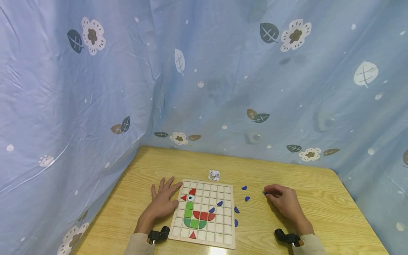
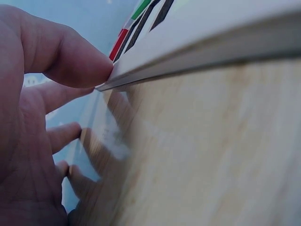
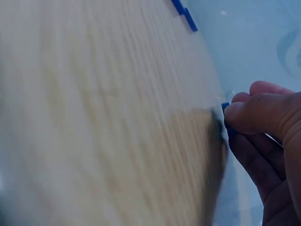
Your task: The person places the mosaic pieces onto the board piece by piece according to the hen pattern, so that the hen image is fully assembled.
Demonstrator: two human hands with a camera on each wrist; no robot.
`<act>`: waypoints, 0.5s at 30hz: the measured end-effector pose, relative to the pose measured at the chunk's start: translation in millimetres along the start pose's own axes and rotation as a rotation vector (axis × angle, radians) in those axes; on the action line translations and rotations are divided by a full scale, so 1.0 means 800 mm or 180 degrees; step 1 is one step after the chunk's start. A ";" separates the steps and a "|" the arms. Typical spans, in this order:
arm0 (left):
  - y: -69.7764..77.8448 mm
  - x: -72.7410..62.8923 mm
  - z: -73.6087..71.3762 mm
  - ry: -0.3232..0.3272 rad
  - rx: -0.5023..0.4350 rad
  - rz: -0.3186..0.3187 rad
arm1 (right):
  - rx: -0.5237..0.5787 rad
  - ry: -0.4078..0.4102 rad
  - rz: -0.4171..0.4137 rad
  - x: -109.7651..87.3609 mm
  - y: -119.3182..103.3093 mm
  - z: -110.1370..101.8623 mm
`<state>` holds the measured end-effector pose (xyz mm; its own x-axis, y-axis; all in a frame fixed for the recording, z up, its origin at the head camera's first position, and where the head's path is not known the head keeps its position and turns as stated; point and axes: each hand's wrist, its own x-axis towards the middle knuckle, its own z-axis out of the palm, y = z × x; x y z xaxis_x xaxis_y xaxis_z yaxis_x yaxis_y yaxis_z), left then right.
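A wooden grid board (image 1: pixel 220 241) lies on the table with coloured pieces forming a bird-like figure. My left hand (image 1: pixel 163 202) rests at its left side with fingers spread, the thumb and index finger touching the edge. In the left wrist view the thumb (image 2: pixel 80 56) presses against the board's rim (image 2: pixel 188 52). To the right of the board, my right hand (image 1: pixel 283 202) pinches a small blue piece (image 3: pixel 225 107) between thumb and fingers, just over the table. Two blue half-round pieces, one of them at the upper right (image 1: pixel 220 203), lie on the grid.
Several loose blue half-round pieces (image 1: pixel 247 199) lie between the board and my right hand. A small pattern card (image 1: pixel 214 175) sits behind the board. Blue patterned curtain (image 1: pixel 223 88) borders the wooden table (image 1: pixel 255 237) at the back and sides.
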<state>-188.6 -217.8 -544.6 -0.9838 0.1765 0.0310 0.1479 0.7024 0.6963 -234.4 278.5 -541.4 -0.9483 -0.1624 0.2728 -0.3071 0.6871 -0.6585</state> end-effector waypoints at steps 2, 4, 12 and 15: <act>0.000 0.000 0.000 -0.0015 0.0002 -0.0015 | 0.0088 0.0029 -0.0003 -0.003 -0.010 0.003; -0.001 0.001 0.000 -0.0031 0.0021 -0.0031 | 0.0162 0.0021 -0.0071 -0.005 -0.023 0.006; -0.001 0.001 0.001 -0.0038 0.0028 -0.0030 | 0.0180 -0.0073 -0.0704 -0.012 -0.069 0.030; -0.001 0.001 0.000 -0.0035 0.0029 -0.0035 | 0.0232 -0.0144 -0.0890 -0.012 -0.082 0.038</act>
<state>-189.1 -218.0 -544.9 -0.9842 0.1764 0.0155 0.1382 0.7106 0.6899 -207.5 213.1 -522.2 -0.8281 -0.3709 0.4203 -0.5605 0.5587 -0.6114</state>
